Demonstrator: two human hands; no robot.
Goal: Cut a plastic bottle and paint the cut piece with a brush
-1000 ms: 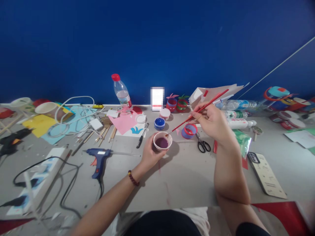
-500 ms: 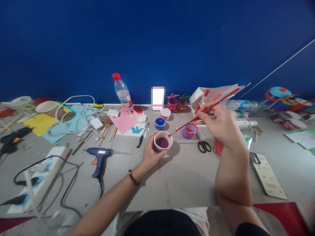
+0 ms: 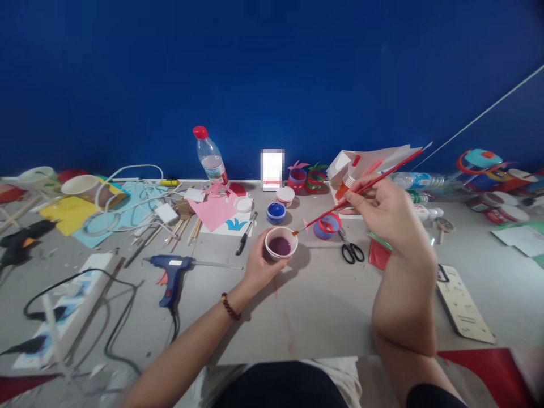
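My left hand [image 3: 260, 266] grips a small white cup [image 3: 281, 242] with dark purple paint in it, resting on the grey surface. My right hand [image 3: 382, 208] pinches a long red-handled paintbrush [image 3: 359, 191]. Its tip hangs just above the cup's right rim, clear of the paint. A beaded bracelet [image 3: 230, 308] circles my left wrist.
A blue paint pot [image 3: 276, 212], a white pot [image 3: 284, 195], a blue-and-red tape roll [image 3: 327, 225] and black scissors [image 3: 351, 249] lie behind the cup. A blue glue gun [image 3: 171, 271] and cables lie left. A water bottle [image 3: 209, 155] stands by the blue wall.
The brush tip has lifted out of the purple paint and drawn back to the right. My right hand has moved right and slightly up. The cup and left hand stay put.
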